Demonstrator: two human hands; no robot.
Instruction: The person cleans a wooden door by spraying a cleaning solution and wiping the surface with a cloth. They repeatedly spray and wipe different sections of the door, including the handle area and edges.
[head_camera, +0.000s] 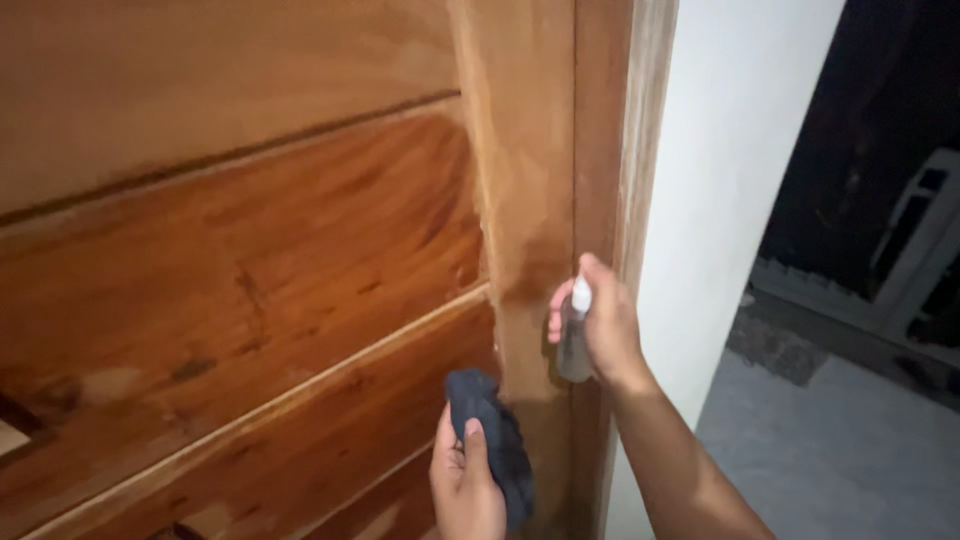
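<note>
A brown wooden door (260, 260) with slanted panels fills the left and middle of the head view. My right hand (605, 325) grips a small clear spray bottle (575, 335) with a white nozzle, held up against the door's right stile near the frame. Lower down, my left hand (465, 480) holds a dark blue cloth (495, 440) bunched in the fingers, close to the door's lower panel. The stile above the bottle looks paler and dusty; the panel to its left is darker and glossy.
The wooden door frame (640, 130) runs down beside a white wall (730, 190). To the right lie a grey concrete floor (830, 450) and a dark outdoor area with a pale object (925, 230).
</note>
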